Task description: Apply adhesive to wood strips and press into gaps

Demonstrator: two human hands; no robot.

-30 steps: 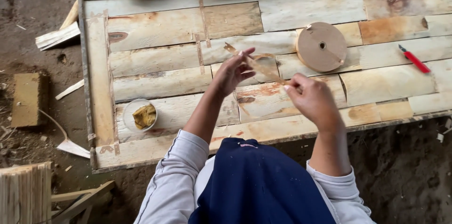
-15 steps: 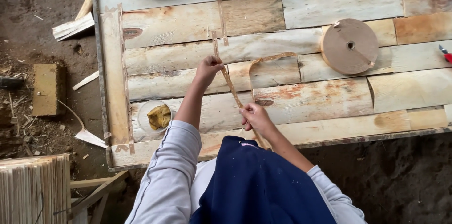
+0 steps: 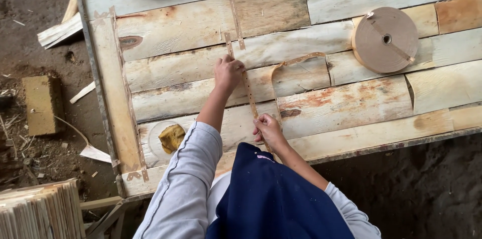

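Head view: left hand (image 3: 228,72) pressed down, fingers curled, pinning brown perforated tape strip (image 3: 248,91) onto wooden sheet (image 3: 351,103); right hand (image 3: 267,129) pinched shut on the strip's near end at the sheet's near edge. Strip stretched straight between both hands over a seam; tape roll (image 3: 385,39) flat, far right; small dish (image 3: 168,137) near left elbow.

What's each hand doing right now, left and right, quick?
Left hand: closed, pressing the far end of the paper tape strip onto the wooden panel.
Right hand: closed, pinching the strip's near end.
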